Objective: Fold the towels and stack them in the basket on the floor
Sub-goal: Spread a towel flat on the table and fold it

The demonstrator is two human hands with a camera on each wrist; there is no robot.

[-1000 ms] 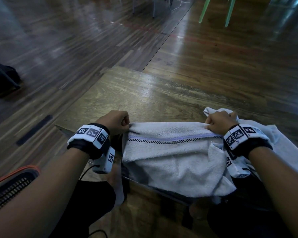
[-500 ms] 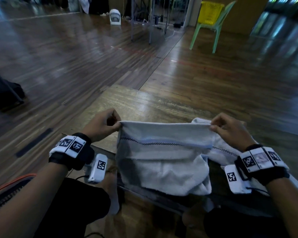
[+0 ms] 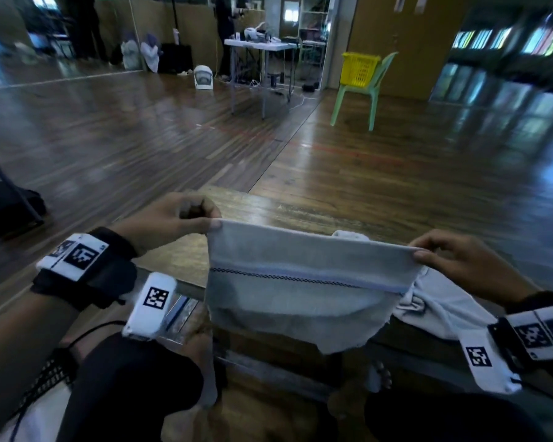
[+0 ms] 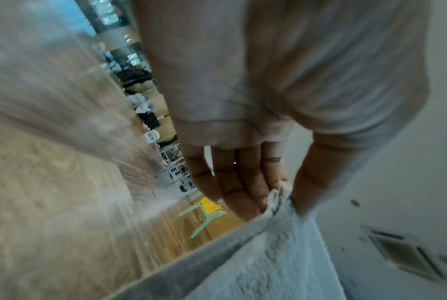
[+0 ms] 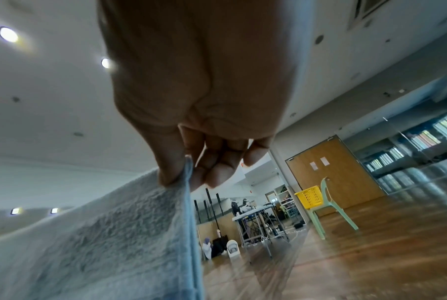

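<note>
A pale grey towel [image 3: 300,288] with a dark dotted stripe hangs stretched in the air between my hands, above a low wooden table [image 3: 268,212]. My left hand [image 3: 186,218] pinches its top left corner [image 4: 278,194] between thumb and fingers. My right hand [image 3: 441,253] pinches the top right corner [image 5: 186,174] the same way. Another white towel [image 3: 438,307] lies crumpled on the table at the right, partly behind the held one. A dark mesh basket edge [image 3: 50,374] shows at the lower left by my knee.
The wooden floor stretches ahead. A green chair [image 3: 364,90] bearing a yellow basket [image 3: 359,68] stands far right. A folding table [image 3: 259,49] with gear, a small white fan [image 3: 203,78] and people stand at the back. A dark bag [image 3: 7,205] lies at left.
Both hands have lifted the towel off the table and pulled its top edge taut, moving apart. My head has tilted up, showing more of the room.
</note>
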